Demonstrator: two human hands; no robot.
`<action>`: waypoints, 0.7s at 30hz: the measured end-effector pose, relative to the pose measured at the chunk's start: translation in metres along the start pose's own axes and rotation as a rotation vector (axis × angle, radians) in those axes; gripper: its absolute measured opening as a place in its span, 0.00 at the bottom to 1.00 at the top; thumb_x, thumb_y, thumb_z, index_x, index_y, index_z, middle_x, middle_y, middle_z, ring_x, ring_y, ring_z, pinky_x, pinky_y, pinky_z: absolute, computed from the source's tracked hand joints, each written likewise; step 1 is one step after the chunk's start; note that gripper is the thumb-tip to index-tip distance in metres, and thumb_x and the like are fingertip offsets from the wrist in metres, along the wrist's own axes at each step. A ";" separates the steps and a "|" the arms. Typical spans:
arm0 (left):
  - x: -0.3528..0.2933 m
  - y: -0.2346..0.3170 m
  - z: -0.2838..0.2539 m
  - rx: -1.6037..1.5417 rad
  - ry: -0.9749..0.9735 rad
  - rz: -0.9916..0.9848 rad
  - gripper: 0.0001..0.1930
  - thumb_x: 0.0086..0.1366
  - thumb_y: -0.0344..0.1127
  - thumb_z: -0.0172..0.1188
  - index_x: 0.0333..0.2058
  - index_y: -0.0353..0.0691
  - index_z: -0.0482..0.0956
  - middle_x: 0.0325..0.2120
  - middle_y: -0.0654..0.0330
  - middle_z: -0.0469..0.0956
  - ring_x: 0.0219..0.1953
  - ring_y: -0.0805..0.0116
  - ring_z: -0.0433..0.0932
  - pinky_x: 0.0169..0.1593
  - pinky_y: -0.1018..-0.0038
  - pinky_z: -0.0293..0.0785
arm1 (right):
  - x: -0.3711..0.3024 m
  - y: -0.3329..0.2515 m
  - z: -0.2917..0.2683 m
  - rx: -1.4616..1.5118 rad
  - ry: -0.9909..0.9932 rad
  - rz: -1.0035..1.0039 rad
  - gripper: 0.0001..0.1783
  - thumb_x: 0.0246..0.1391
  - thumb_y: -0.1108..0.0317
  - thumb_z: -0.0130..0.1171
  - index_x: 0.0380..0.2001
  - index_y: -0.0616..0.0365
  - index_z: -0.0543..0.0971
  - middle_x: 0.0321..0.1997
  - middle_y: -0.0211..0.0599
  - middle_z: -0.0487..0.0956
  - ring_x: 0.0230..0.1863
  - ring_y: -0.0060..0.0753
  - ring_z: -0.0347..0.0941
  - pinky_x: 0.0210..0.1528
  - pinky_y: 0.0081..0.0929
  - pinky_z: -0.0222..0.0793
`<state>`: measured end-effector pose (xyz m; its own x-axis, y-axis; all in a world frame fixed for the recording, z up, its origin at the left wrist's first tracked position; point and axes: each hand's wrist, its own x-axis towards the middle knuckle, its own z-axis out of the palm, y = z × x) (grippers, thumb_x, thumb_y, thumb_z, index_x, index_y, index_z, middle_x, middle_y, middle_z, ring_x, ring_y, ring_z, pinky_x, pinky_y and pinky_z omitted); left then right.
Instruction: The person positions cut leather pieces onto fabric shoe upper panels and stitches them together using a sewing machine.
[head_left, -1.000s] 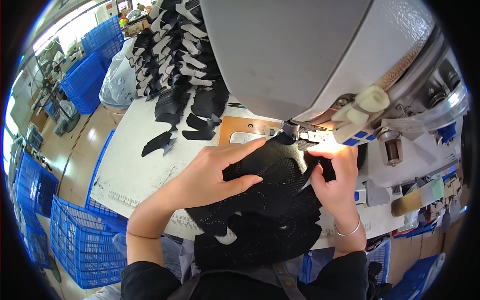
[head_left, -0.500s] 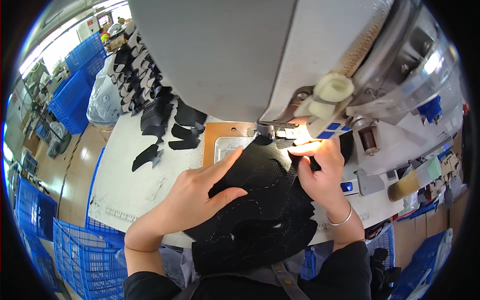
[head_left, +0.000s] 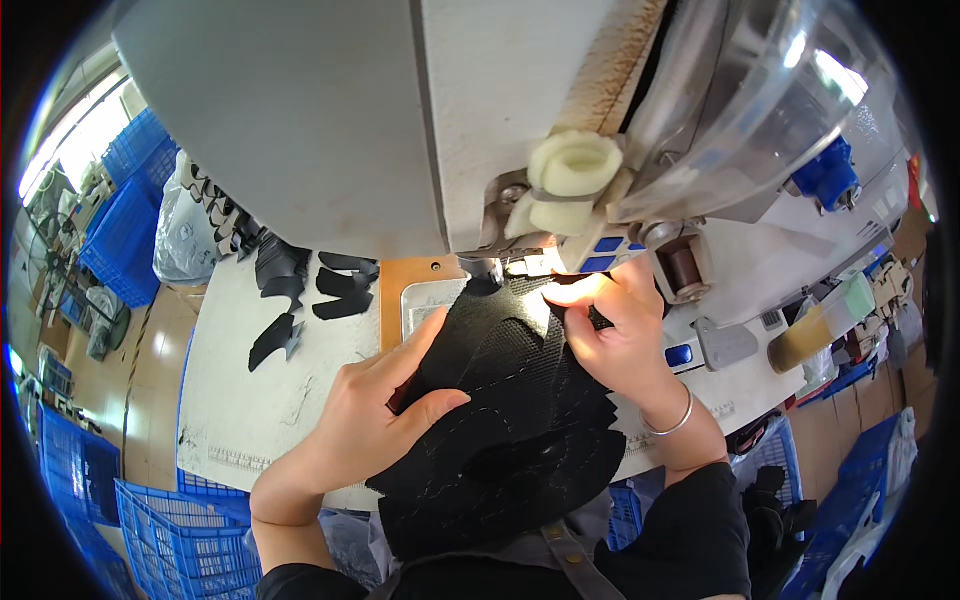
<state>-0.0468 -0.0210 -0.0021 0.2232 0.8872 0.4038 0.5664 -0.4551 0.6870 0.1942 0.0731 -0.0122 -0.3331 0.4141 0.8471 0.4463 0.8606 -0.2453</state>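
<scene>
A black textured shoe-upper piece with pale stitched lines lies under the needle area of a large grey sewing machine and drapes over the table's near edge. My left hand rests along its left side, index finger stretched out and thumb spread apart on top. With fingertips and thumb pinched together, my right hand grips the piece's right part, just right of the needle. A lamp lights the fabric there brightly. The presser foot is partly hidden below the machine head. A bracelet circles my right wrist.
Loose black cut pieces lie on the white table, left of the orange-brown plate. Blue crates stand at the left. A brown thread spool and a clear curved shield are at the right.
The view has shifted, so the machine head now appears farther left and larger, hiding more of the black pieces behind. Both hands keep nearly the same hold on the shoe-upper piece.
</scene>
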 end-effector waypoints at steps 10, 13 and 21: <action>0.015 -0.012 -0.013 -0.027 -0.033 -0.055 0.32 0.57 0.37 0.70 0.59 0.36 0.70 0.22 0.56 0.71 0.23 0.70 0.64 0.27 0.77 0.63 | 0.001 0.003 0.006 -0.043 0.023 -0.039 0.19 0.29 0.80 0.63 0.32 0.53 0.81 0.43 0.39 0.75 0.45 0.48 0.69 0.45 0.41 0.64; 0.021 -0.007 -0.014 0.138 0.050 0.067 0.26 0.61 0.39 0.64 0.55 0.32 0.74 0.36 0.55 0.77 0.35 0.67 0.72 0.41 0.75 0.69 | 0.003 0.002 0.004 -0.062 0.033 -0.046 0.19 0.32 0.83 0.61 0.33 0.54 0.82 0.41 0.37 0.77 0.44 0.44 0.70 0.45 0.35 0.66; 0.032 0.026 0.016 0.644 0.161 0.504 0.22 0.59 0.49 0.62 0.44 0.37 0.79 0.44 0.56 0.76 0.48 0.56 0.74 0.61 0.53 0.60 | 0.000 0.000 0.011 -0.215 0.110 -0.190 0.21 0.32 0.83 0.61 0.33 0.51 0.83 0.39 0.31 0.80 0.32 0.37 0.67 0.36 0.31 0.61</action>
<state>-0.0123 -0.0038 0.0194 0.4830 0.5444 0.6858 0.7828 -0.6194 -0.0595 0.1855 0.0763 -0.0177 -0.3406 0.2065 0.9172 0.5542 0.8322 0.0184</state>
